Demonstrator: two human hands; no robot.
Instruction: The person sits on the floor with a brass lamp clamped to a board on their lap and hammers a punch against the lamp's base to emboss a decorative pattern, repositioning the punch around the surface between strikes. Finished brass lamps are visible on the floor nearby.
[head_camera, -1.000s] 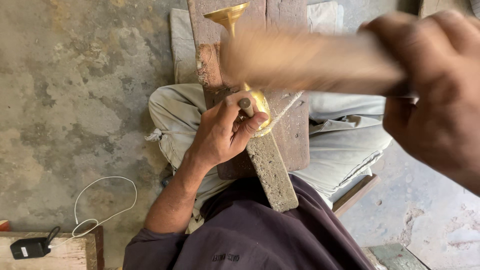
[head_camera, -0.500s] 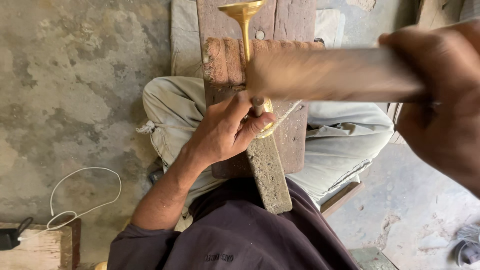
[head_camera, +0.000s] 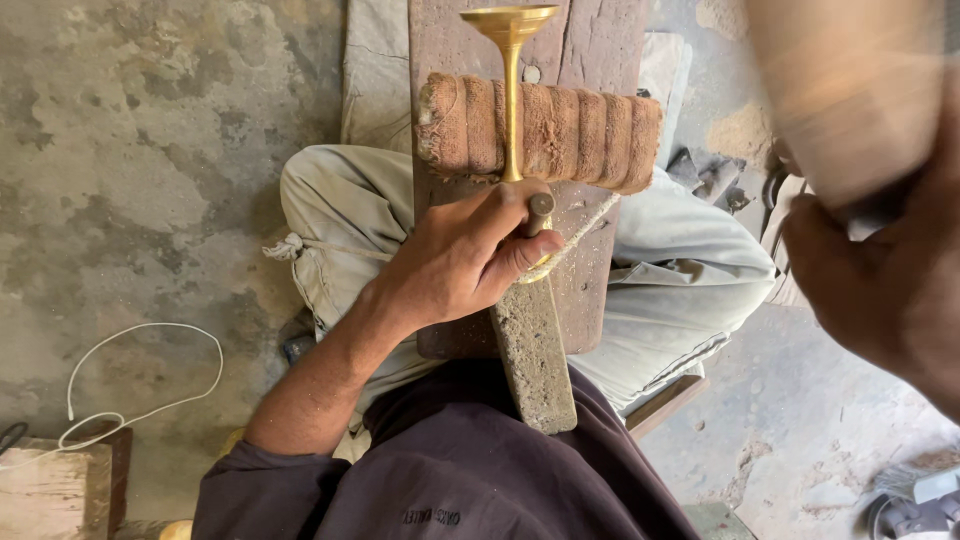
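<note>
The left hand (head_camera: 462, 262) is closed around the lower end of a brass goblet-shaped piece (head_camera: 511, 95), thumb laid beside a small dark rod tip (head_camera: 541, 206). From the grip the smooth, shiny stem runs straight away over a ribbed, rope-wound roll (head_camera: 580, 130), ending in a flared round cup beyond it. Under the hand lies a worn wooden plank (head_camera: 590, 280), with a rough grey stone bar (head_camera: 535, 355) running back toward the body. The right hand (head_camera: 885, 290), blurred, is clenched on a pale wooden tool (head_camera: 850, 90), raised well off to the side of the grip.
</note>
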